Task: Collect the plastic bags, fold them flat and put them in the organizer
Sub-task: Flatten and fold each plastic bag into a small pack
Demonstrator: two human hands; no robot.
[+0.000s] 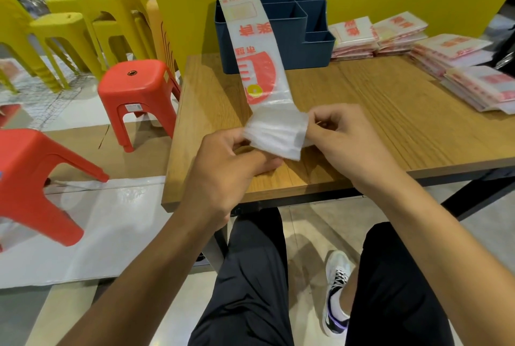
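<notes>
The left hand (231, 161) and the right hand (337, 136) each pinch one side of the folded end of a plastic bag (256, 66) above the worktop's (362, 122) near edge. The blue organizer (278, 33) stands at the far edge, with the bag's long free strip rising in front of it.

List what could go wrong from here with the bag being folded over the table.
1. The plastic bag is a long strip; only its near end is folded, pinched by the left hand and right hand. If either grip slips, the fold may spring open.
2. The strip's free end hangs in front of the blue organizer and may catch on its rim.
3. The folded stacks lie at the table's right edge; a nudge could slide them off.
</notes>
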